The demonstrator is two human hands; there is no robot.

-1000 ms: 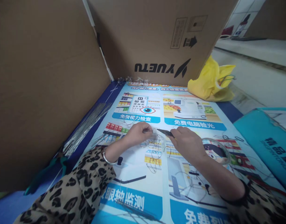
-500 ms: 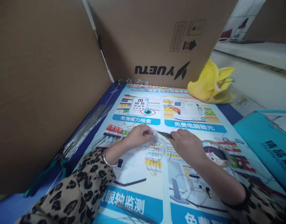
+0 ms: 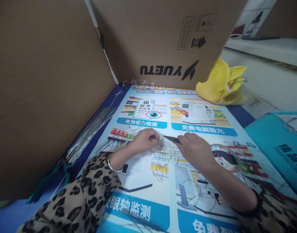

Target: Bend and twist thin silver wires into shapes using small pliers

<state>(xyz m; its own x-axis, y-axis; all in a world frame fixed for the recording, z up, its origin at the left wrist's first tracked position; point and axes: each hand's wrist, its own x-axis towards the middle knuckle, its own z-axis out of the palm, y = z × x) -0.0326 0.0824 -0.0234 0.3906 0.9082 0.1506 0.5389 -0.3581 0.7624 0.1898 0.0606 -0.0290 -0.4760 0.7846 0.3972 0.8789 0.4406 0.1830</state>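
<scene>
My left hand (image 3: 148, 139) is closed in a pinch over the middle of the printed poster. Thin looped wire (image 3: 160, 152) hangs from its fingertips, with a small pale bit by them that is too blurred to name. In my right hand (image 3: 196, 150) is a dark tool with a pointed tip (image 3: 171, 139), its handle hidden in the fist. The tip points left, close to the left fingertips; whether it touches the wire I cannot tell. Around both hands, loose thin wires lie across the poster (image 3: 160, 187).
Cardboard walls (image 3: 167, 38) stand left and behind. Green-handled pliers (image 3: 51, 179) and a bundle of silvery wires (image 3: 90, 134) lie at the left. A clear ring (image 3: 239, 161) is by my right forearm. A yellow bag (image 3: 218, 85) and a turquoise box (image 3: 279, 149) are at the right.
The view has shifted slightly. Both hands keep nearly the same pose, with the tool tip still beside the left fingertips.
</scene>
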